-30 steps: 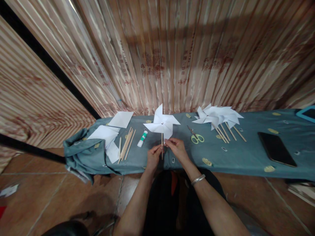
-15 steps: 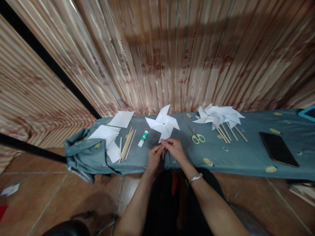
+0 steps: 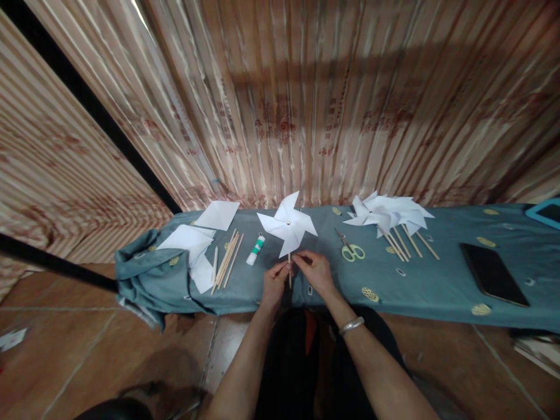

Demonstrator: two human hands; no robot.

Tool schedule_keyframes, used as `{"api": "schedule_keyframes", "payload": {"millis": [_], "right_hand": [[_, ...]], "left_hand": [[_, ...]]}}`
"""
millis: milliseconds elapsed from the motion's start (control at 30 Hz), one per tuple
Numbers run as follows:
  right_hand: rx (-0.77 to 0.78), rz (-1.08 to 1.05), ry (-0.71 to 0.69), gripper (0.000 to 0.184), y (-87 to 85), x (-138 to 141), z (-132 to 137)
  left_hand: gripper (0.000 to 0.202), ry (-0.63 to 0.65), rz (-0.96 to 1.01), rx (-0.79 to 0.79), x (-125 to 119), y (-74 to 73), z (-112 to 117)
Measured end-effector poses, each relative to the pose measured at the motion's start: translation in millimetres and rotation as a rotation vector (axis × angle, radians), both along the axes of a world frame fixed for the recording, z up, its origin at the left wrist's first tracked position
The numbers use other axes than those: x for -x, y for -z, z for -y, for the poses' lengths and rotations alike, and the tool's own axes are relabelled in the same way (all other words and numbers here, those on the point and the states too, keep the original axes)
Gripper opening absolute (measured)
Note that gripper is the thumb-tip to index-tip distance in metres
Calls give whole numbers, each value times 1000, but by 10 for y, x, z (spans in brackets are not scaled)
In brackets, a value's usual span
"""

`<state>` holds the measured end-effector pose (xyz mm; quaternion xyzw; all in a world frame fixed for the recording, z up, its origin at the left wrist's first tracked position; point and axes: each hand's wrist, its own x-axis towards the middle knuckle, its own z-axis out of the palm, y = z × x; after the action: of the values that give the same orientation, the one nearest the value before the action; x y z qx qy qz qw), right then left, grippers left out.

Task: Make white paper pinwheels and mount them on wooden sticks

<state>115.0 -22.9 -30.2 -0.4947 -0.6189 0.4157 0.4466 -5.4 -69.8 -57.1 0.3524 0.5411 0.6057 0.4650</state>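
A white paper pinwheel (image 3: 287,224) on a thin wooden stick stands in front of me over a teal cloth-covered table (image 3: 420,280). My left hand (image 3: 274,283) pinches the stick from the left, fingers closed on it. My right hand (image 3: 314,270) grips the same stick from the right, just under the paper blades; a silver bangle sits on that wrist. Both hands are at the table's near edge.
Left of the pinwheel lie a glue stick (image 3: 255,249), several wooden sticks (image 3: 227,262) and white paper sheets (image 3: 192,245). To the right are green-handled scissors (image 3: 349,248), a pile of finished pinwheels (image 3: 389,213), a black phone (image 3: 492,265) and a blue tablet corner (image 3: 545,211). A striped curtain hangs behind.
The pinwheel's blades have turned and the wheel sits slightly lower and more tilted. Both hands keep hold of the stick, almost in the same place.
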Motion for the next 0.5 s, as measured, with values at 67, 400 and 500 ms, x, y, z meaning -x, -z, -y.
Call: {"api": "schedule_keyframes", "payload": {"millis": [67,400,500], "right_hand": [[31,-59,-28,20,24,35,-11],[88,-144,-54,22,114,184,-58],[89,-150,-42,20,129,193,-66]], "left_hand": [[34,7,-5,-7,2,-1,1],[34,30,-19,-14,37,74,-36],[37,25,-3,-5,33,65,-40]]}}
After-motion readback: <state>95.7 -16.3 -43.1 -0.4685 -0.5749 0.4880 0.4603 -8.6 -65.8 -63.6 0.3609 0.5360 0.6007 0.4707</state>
